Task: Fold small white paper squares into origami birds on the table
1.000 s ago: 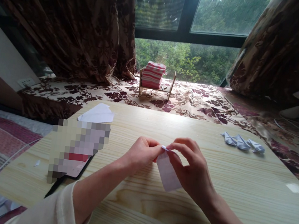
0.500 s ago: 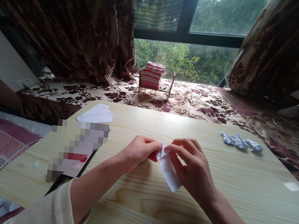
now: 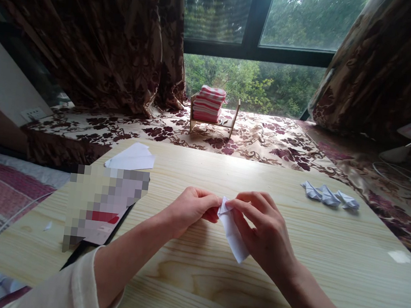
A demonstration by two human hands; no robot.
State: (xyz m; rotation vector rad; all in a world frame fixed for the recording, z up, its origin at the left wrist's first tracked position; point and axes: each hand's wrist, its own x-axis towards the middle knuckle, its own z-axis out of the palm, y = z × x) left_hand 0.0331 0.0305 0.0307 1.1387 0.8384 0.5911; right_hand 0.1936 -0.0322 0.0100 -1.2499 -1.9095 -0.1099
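Note:
A narrow strip of folded white paper [image 3: 233, 239] is held between my two hands above the wooden table. Its top end bears a small triangular fold, and the plain lower end slants down to the right. My left hand [image 3: 196, 205] pinches the upper left edge between thumb and curled fingers. On the other side, my right hand [image 3: 263, 220] presses its fingertips on the folded tip, with the remaining fingers bent along the paper's right edge. Part of the strip is hidden behind the right hand.
Several folded white paper pieces [image 3: 330, 195] lie in a row at the right on the table [image 3: 183, 280]. A tablet-like device [image 3: 108, 227], partly pixelated, rests at the left, near white paper sheets [image 3: 131, 156]. A small rack with striped cloths [image 3: 208, 105] stands beyond.
Both hands keep their hold on the paper, with only a very slight shift of the fingers at its folded top. The rest of the scene looks the same.

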